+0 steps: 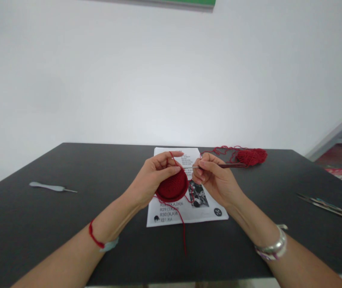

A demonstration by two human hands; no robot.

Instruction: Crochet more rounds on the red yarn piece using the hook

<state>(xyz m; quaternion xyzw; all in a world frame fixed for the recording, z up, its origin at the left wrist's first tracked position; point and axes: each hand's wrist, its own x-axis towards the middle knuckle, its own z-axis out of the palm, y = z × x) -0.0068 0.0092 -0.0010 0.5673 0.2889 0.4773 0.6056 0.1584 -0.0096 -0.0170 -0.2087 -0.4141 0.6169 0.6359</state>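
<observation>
A round piece of dark red crochet work (173, 187) is pinched by its upper edge between the thumb and fingers of my left hand (159, 170). Red yarn runs over my raised left index finger. My right hand (214, 176) is closed around a crochet hook (232, 165) with a dark red handle. Its thin metal shaft points left and reaches the edge of the work; whether the tip sits in a stitch is too small to tell. A loose yarn tail (184, 236) hangs from the work down across the table.
Under my hands lies a printed pattern sheet (171, 218) on the black table (113, 248). A red yarn ball (252, 157) rests at the back right. A grey-handled crochet hook (49, 187) lies at the left, small scissors or snips (323, 205) at the right. A white wall stands behind.
</observation>
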